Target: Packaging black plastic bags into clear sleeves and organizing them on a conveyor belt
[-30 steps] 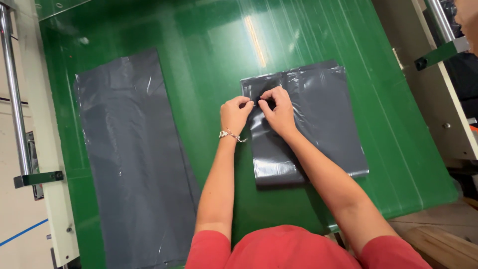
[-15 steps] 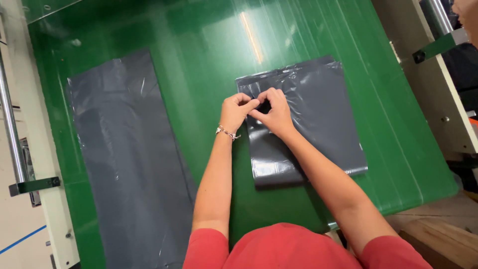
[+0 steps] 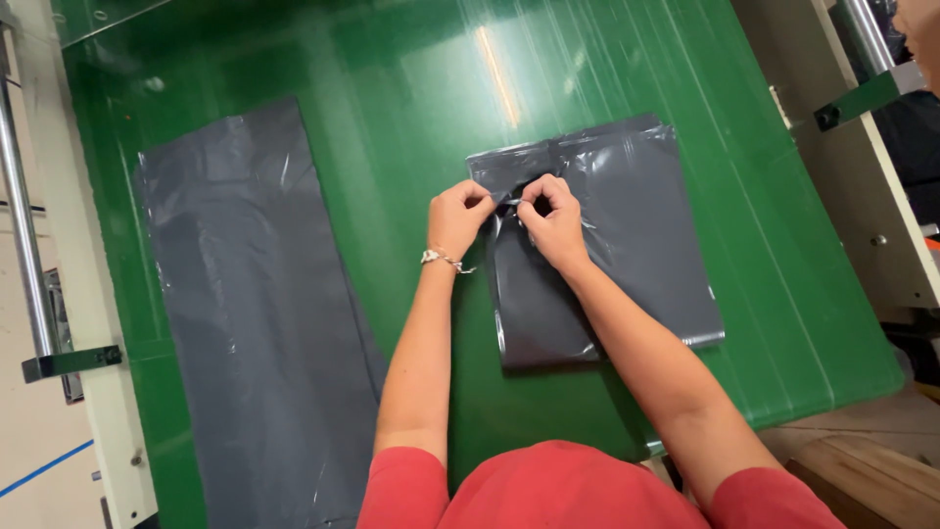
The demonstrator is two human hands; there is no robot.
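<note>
With both hands, the left hand (image 3: 458, 216) and right hand (image 3: 550, 220), pinched shut on the top edge of the grey plastic bag (image 3: 627, 245) lying right of the long grey sheet (image 3: 245, 313) on the green desk (image 3: 411, 88), too hard a pull could tear the thin film.

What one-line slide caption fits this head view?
Both hands, left hand and right hand, pinch the grey plastic bag on a green table.

Left hand (image 3: 460, 217) shifted leftward — off the bag's (image 3: 627, 235) edge, fingertips parted
</note>
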